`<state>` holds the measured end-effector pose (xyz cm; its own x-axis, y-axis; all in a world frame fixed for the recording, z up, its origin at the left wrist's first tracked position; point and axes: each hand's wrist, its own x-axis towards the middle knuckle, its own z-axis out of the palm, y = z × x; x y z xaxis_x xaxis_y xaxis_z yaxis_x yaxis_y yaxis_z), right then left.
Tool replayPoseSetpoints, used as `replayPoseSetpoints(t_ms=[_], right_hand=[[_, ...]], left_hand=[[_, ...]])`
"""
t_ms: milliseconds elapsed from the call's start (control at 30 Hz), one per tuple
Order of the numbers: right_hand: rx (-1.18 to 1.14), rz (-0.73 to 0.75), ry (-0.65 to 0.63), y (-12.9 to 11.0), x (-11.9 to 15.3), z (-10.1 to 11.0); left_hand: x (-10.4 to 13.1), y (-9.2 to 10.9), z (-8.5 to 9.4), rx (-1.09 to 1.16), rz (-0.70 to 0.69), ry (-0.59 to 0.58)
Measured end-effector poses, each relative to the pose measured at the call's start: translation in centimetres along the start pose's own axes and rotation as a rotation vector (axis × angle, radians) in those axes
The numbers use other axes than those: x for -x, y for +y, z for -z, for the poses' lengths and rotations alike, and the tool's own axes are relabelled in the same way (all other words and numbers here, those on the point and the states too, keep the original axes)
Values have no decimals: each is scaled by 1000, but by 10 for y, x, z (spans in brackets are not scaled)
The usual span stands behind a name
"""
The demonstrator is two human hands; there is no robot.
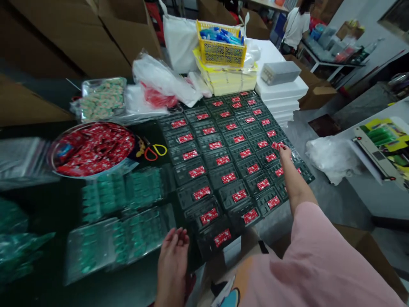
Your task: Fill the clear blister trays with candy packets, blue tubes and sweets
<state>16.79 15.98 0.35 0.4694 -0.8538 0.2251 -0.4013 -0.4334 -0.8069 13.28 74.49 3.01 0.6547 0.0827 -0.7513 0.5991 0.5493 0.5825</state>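
Observation:
Clear plastic trays (220,179) lie in rows over the dark table, most with a small red patterned packet (222,237) in them. Over the right edge of these rows, my right hand (285,152) pinches a red packet (277,146) between thumb and fingers. My left hand (175,247) rests palm up near the table's front edge, fingers loosely curled and apart, with nothing in it. Left of it are trays of green pieces (137,230). A round tub (53,155) full of red packets stands farther left, beside scissors (155,152) with red and yellow handles.
At the back are a yellow basket (223,53) of blue items, white foam sheets (281,89) and a tray of pale pieces (102,99). Cardboard boxes line the back left. A person (296,26) stands at the back right.

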Motion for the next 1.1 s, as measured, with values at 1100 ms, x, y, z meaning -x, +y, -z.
replayPoseSetpoints(t_ms=[1100], right_hand=[[646, 324, -536, 39, -125, -134]], left_hand=[[4, -38, -142, 70, -237, 81]])
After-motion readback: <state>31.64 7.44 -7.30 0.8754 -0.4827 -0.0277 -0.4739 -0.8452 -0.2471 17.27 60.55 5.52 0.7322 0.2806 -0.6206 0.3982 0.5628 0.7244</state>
